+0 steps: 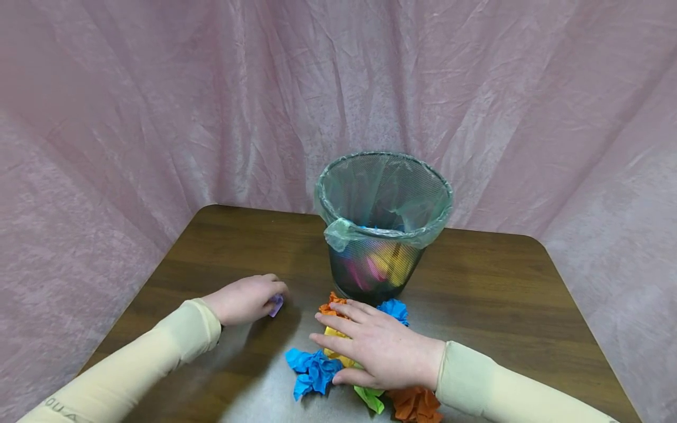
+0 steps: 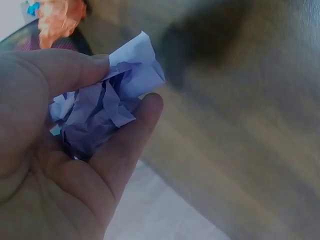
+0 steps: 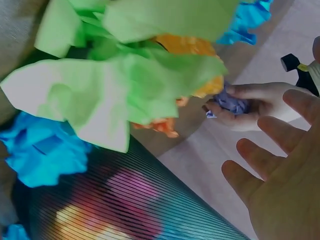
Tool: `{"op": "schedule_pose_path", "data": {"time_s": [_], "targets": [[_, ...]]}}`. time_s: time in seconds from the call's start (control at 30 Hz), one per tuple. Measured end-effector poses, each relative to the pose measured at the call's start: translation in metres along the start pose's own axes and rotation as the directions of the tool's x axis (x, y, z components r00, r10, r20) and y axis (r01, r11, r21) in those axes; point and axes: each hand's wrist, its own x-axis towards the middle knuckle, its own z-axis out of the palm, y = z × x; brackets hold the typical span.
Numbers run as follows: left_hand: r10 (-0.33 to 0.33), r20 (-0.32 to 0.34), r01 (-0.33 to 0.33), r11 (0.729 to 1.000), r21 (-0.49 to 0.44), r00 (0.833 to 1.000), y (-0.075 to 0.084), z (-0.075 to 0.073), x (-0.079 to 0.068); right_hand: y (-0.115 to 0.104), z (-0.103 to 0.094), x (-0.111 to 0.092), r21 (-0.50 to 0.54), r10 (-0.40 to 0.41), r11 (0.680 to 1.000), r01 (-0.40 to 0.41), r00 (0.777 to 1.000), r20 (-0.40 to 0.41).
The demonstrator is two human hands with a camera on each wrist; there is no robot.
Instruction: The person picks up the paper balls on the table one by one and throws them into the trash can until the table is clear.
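A crumpled purple paper ball [image 2: 100,107] is pinched between the thumb and fingers of my left hand [image 1: 251,298], over the left part of the table. My right hand [image 1: 383,346] is spread with straight fingers above a group of crumpled papers. Around and under it lie a blue paper ball [image 1: 314,371], a yellow one [image 1: 338,346], an orange one [image 1: 332,304], a green one [image 3: 135,75], a second blue one [image 1: 394,311] and a dark orange one [image 1: 416,405]. Whether the right hand touches any paper cannot be told.
Behind the papers stands a black mesh wastebasket [image 1: 383,235] with a translucent green liner [image 1: 338,235] folded over its rim. Pink, yellow and blue papers show through its mesh. The brown wooden table [image 1: 492,282] ends at a pink curtain [image 1: 275,106].
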Motion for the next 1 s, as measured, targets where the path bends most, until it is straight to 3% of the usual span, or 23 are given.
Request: {"op": "schedule_pose_path", "data": {"time_s": [0.23,0.6,0.77,1.0], "targets": [[0.004,-0.072,-0.004,1.000,-0.004,0.997,-0.004,-0.032,-0.003,-0.002,-0.024,0.007,-0.039,-0.014,0.999,0.012,0.999,-0.051],[-0.039,-0.071,0.035,0.998,-0.051,0.997,0.000,-0.090,-0.001,0.000,-0.076,0.029,-0.116,-0.110,0.988,0.099,0.990,-0.093],[-0.042,-0.098,0.037,0.998,-0.052,0.994,-0.001,-0.115,0.003,0.003,-0.101,0.032,-0.107,-0.107,0.990,0.095,0.988,-0.111],[-0.059,-0.133,0.051,0.997,-0.064,0.989,0.000,-0.138,0.008,0.014,-0.126,0.028,-0.080,-0.051,0.996,0.041,0.990,-0.132]]}}
